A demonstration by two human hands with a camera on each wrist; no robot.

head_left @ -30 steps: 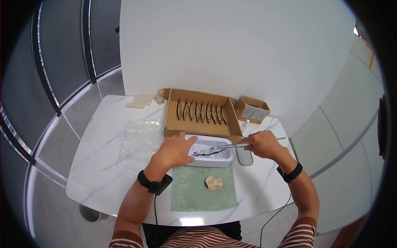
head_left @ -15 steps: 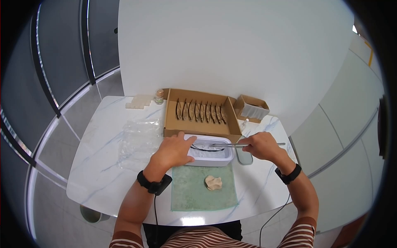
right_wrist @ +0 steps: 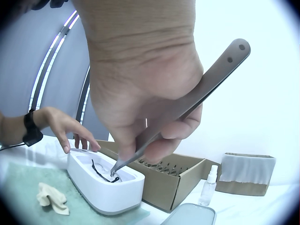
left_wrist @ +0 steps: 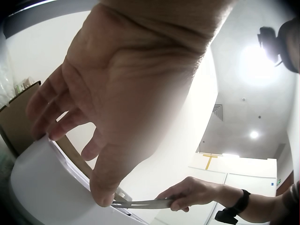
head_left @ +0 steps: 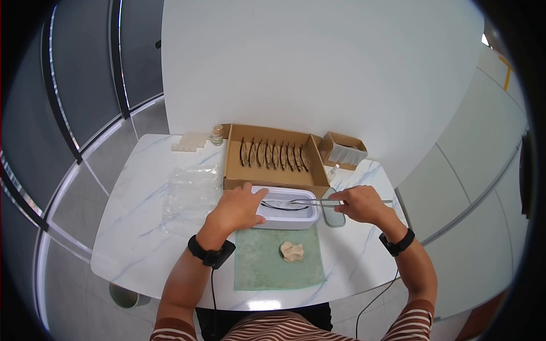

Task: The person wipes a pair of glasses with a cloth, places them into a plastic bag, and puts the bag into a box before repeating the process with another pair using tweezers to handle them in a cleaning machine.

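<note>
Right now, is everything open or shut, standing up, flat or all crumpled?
Left hand: fingers spread, touching white tub.
Right hand: curled round tweezers.
Tweezers: tips inside tub; can't tell if they're pinching.
White tub: open on top.
Black curved strip: inside tub.
Large cardboard box: open.
Beige cloth: crumpled.
Green mat: flat.
Spray bottle: upright.
</note>
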